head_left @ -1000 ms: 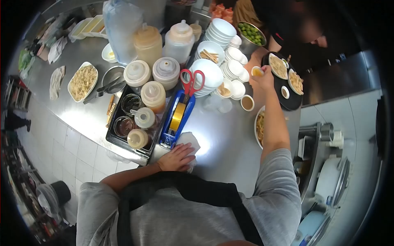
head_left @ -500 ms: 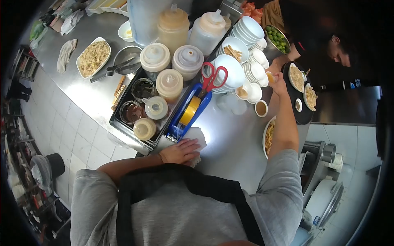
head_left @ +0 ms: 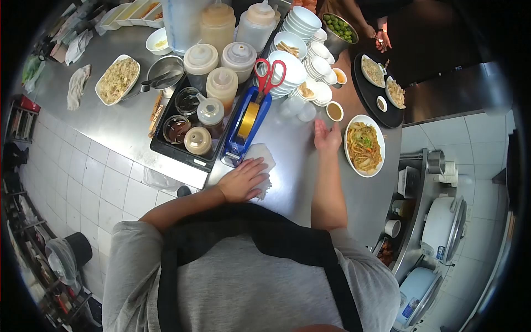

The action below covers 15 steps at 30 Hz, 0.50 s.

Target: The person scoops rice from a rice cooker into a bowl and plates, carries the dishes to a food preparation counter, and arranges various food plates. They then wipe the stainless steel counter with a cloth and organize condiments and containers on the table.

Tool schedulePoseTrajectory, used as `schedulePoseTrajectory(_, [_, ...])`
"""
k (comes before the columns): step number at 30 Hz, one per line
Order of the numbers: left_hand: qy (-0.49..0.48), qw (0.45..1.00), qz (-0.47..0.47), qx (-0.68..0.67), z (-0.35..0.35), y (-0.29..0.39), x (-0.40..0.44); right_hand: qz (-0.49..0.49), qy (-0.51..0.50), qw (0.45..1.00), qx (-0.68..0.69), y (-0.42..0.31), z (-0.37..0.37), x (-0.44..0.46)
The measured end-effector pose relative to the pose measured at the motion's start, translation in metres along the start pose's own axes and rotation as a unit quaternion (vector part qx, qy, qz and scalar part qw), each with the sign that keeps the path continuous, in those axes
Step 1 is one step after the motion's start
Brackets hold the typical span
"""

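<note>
My left hand (head_left: 243,180) lies flat with fingers extended on a crumpled white cloth (head_left: 262,160), beside a blue tape dispenser (head_left: 243,127). Red-handled scissors (head_left: 270,77) stand at its far end. Over the steel counter, my right hand (head_left: 328,136) is open and empty, fingers stretched out. Just beyond its fingertips sits a small dish of brown sauce (head_left: 334,111). To its right is an oval plate of noodles (head_left: 365,146) topped with chopped greens. Farther back, a small dish of orange sauce (head_left: 339,76) stands beside stacked white dishes (head_left: 318,66).
Squeeze bottles (head_left: 221,83) and sauce jars crowd a black tray (head_left: 160,148). A round black tray (head_left: 394,117) holds two plates and a sauce dish. Fried rice (head_left: 118,80) stands left. Behind the counter are a person's hands (head_left: 381,41) and a bowl of green fruit (head_left: 338,27).
My right hand has let go of the orange sauce dish and drawn back toward me. My left hand stays on the cloth. The person opposite has straightened up, and my view has shifted.
</note>
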<state>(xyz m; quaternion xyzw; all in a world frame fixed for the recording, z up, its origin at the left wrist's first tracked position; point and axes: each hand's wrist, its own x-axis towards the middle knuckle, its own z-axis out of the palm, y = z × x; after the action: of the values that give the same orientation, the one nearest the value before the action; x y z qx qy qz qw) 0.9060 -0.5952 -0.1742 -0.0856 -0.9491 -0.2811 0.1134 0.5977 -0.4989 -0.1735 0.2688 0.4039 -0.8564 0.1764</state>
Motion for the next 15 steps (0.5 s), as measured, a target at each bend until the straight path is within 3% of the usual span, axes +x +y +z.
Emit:
schedulePoseTrajectory(5, [0.004,1.000,-0.008,-0.020,0.004,-0.003,-0.002,-0.049,-0.062,0.995,-0.055,-0.017,0.016,0.058])
schedulePoseTrajectory(15, [-0.004,0.999,0.008,-0.034,0.008,-0.009,-0.001,-0.033,-0.030,0.979,-0.199,-0.049,0.065,0.110])
